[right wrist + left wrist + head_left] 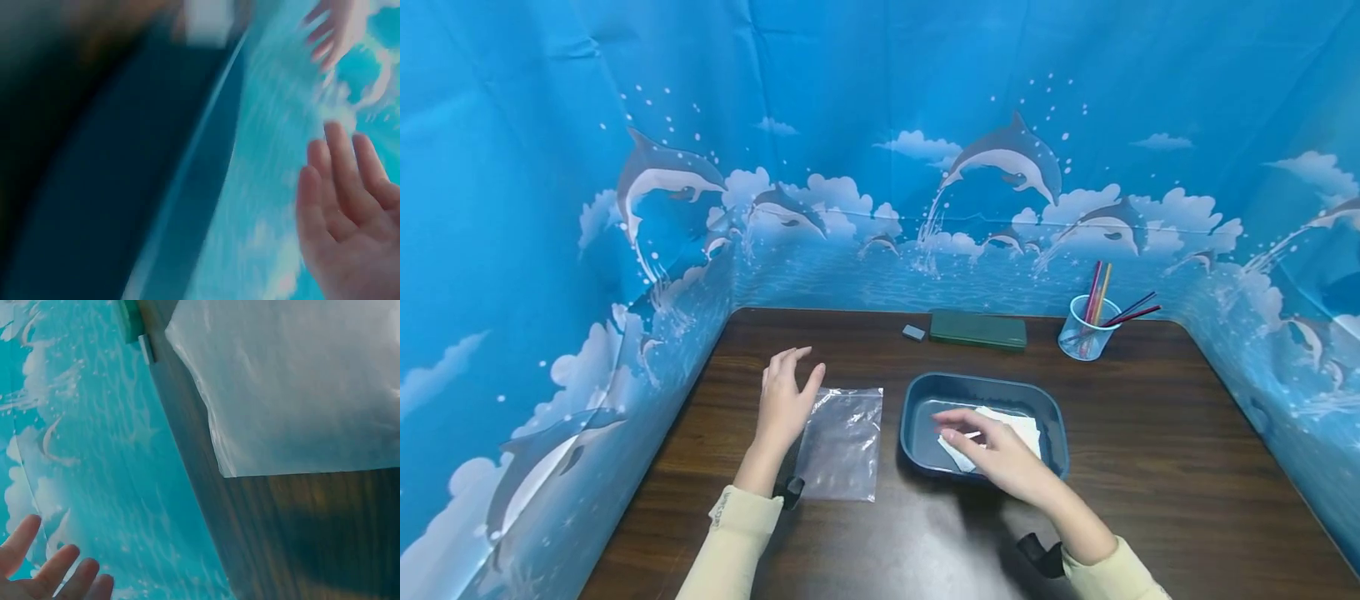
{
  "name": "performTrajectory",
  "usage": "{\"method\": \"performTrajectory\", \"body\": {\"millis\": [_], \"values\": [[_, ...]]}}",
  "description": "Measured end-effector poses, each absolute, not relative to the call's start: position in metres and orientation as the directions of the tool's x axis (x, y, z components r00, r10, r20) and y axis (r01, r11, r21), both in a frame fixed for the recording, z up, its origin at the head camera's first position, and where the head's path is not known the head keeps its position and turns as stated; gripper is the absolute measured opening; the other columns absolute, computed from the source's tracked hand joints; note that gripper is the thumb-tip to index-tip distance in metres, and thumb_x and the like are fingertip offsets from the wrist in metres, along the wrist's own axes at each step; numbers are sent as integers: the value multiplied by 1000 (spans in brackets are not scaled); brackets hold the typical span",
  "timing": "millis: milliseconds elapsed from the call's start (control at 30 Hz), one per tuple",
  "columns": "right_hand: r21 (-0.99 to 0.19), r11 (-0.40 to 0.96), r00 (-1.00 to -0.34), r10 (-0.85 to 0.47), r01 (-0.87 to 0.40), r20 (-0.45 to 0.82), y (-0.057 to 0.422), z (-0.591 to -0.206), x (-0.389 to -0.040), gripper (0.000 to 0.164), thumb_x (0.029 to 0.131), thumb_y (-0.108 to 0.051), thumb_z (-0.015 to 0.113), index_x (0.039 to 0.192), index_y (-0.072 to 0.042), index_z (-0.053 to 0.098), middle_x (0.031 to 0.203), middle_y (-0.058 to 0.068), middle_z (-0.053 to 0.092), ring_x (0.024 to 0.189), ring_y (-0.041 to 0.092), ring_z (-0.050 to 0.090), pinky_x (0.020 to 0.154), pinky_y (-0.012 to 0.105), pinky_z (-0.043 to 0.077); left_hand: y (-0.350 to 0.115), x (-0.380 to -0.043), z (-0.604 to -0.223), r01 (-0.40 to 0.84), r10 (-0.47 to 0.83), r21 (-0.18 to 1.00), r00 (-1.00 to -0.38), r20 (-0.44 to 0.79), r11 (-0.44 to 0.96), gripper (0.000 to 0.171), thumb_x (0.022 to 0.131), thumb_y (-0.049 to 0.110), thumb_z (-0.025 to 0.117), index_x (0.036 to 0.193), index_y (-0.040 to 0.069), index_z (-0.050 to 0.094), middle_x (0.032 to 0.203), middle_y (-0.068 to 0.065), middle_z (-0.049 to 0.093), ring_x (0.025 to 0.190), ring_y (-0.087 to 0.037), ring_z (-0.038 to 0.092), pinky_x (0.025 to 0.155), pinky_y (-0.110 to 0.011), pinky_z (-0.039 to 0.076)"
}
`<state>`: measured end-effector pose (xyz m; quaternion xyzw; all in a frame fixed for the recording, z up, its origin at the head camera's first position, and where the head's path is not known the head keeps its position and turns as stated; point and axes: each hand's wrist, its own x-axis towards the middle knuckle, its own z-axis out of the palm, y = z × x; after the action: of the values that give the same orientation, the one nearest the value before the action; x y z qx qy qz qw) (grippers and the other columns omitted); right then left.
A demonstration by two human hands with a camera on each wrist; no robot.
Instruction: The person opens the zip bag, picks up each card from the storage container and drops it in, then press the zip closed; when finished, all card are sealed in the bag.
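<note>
A clear zip-top plastic bag (841,450) lies flat on the dark wooden table, its zip edge toward the back. Just over its left side is my left hand (782,404), fingers spread and loosely bent around nothing; in the left wrist view the bag (294,387) fills the upper right. A dark blue-grey tray (912,437) stands right of the bag, with folded white tissue-like sheets (1026,432) inside. My right hand (996,457) hovers over the tray and partly covers the sheets. The right wrist view shows its extended fingers (340,169) holding nothing.
Behind the tray lies a dark green case (977,330) with a small grey block (913,332) beside it. A light blue mesh cup (1086,337) at the back right holds several pencils (1101,296). A dolphin-printed blue curtain (850,167) borders the table.
</note>
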<state>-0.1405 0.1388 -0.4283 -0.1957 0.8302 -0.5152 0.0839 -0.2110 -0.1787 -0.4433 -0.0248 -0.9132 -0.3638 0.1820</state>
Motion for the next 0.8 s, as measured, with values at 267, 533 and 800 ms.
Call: {"method": "performTrajectory", "body": {"millis": [267, 533, 800], "values": [[-977, 87, -776, -595, 196, -209, 85, -440, -119, 48, 100, -35, 51, 139, -7, 49, 140, 10, 48, 128, 30, 44, 104, 43, 40, -204, -196, -452, 105, -92, 703, -967, 237, 703, 51, 98, 38, 54, 136, 4, 49, 137, -18, 44, 125, -37, 40, 103, -55, 34], [-877, -133, -744, -598, 461, -300, 60, -469, -115, 62, 100, -32, 47, 143, 10, 31, 150, 25, 28, 136, 44, 25, 109, 56, 27, -214, -191, -470, -23, -32, 702, -999, -1, 712, 55, 98, 37, 53, 137, -2, 45, 134, -28, 47, 123, -43, 44, 100, -58, 38], [-833, -195, -800, -454, 518, -392, 57, -492, -109, 58, 98, -28, 47, 138, 12, 34, 143, 37, 29, 130, 48, 34, 103, 54, 37, -221, -192, -485, -148, -13, 703, -981, -194, 695, 68, 98, 40, 51, 140, -9, 35, 137, -36, 36, 125, -51, 36, 100, -62, 35]]}}
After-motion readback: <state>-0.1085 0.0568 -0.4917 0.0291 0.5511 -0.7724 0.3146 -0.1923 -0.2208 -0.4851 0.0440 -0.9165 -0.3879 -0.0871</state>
